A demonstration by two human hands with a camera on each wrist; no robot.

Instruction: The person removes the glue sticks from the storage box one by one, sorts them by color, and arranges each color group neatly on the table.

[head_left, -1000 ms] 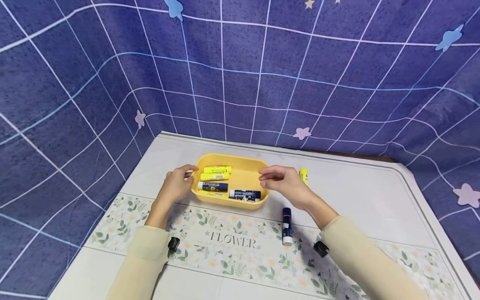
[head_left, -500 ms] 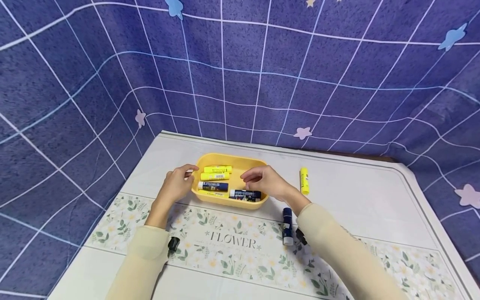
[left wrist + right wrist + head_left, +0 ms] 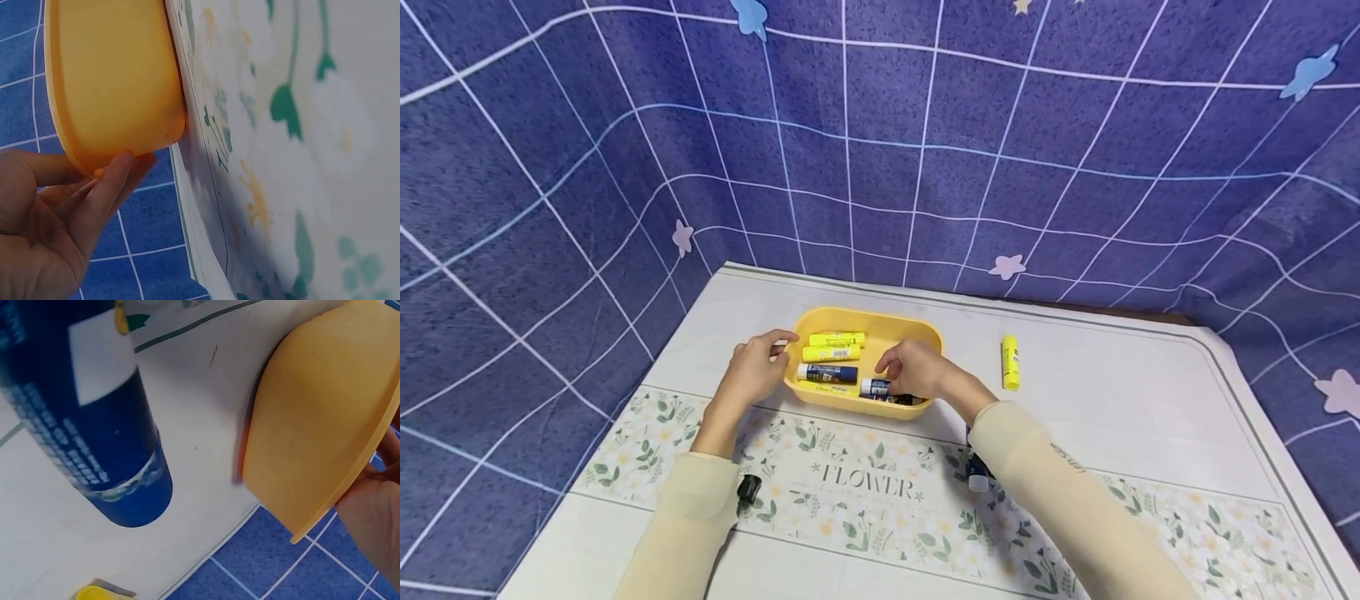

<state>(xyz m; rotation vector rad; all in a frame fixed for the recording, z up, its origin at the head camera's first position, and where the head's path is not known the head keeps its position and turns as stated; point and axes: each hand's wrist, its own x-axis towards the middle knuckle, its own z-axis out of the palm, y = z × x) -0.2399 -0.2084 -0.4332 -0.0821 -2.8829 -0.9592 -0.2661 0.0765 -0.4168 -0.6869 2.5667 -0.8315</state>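
Yellow plastic tray (image 3: 887, 323) on the table's (image 3: 1112, 400) far side, left rim pinched by left hand (image 3: 754, 367). Right hand (image 3: 919, 367) is over a white-capped navy glue stick (image 3: 874, 388) inside, near right; can't tell if gripped. Looks partway: several tubes inside, yellow tube (image 3: 1011, 363) and second navy stick (image 3: 978, 477) out right.

The right hand (image 3: 917, 369) hides one end of a dark tube (image 3: 876, 388) at the near right corner of the tray (image 3: 880, 323). A sleeve (image 3: 1045, 475) covers part of another tube (image 3: 978, 477) outside that corner. The table (image 3: 1097, 375) loses its near edge.
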